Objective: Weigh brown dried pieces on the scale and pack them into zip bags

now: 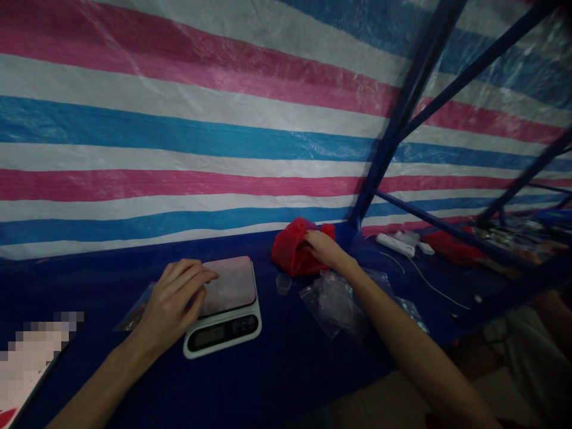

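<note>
My left hand reaches over the left edge of a white kitchen scale. Its fingers are stretched out above the bare metal plate, thumb apart, with nothing seen in them. I cannot tell whether the fingertips touch the plate. The scale's display is too dim to read. My right hand is in the mouth of a red mesh-like bag, which hides the fingers and anything they hold. A small clear plastic cup stands between the scale and the bag.
Clear plastic bags lie under my right forearm. Another clear bag with dark contents is partly behind my left hand. A white power strip with a cable and a blue metal frame are at right. Striped sheeting backs the blue table.
</note>
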{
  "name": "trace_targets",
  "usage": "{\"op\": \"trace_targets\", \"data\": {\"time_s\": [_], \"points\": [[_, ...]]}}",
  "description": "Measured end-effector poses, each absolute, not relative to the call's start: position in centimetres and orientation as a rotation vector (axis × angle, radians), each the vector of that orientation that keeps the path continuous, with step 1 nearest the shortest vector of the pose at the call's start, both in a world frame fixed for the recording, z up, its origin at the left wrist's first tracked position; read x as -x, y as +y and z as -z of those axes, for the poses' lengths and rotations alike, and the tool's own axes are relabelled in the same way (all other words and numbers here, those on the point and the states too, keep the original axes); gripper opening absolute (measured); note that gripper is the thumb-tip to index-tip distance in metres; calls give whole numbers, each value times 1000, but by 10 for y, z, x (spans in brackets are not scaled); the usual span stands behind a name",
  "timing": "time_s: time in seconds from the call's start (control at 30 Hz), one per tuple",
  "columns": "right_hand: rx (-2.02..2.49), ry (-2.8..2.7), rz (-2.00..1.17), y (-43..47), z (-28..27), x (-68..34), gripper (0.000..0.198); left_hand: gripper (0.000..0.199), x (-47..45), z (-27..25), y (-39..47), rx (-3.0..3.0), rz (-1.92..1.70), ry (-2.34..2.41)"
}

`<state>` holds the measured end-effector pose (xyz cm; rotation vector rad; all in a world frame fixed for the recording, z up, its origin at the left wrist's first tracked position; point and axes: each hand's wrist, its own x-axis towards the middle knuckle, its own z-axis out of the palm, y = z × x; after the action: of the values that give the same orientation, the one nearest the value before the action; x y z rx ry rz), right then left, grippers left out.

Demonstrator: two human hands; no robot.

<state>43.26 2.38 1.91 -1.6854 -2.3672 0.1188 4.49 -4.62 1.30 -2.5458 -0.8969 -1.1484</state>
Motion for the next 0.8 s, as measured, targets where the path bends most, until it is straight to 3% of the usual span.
{"op": "trace_targets", "data": {"time_s": [0.5, 0.8], "points": [[1579, -2148, 158, 20, -46, -457, 13, 26, -43, -6, -47, 2578, 1145, -930], [967, -2301, -579, -18, -49, -395, 11, 25, -50, -5, -52, 2601, 1152, -956]]}}
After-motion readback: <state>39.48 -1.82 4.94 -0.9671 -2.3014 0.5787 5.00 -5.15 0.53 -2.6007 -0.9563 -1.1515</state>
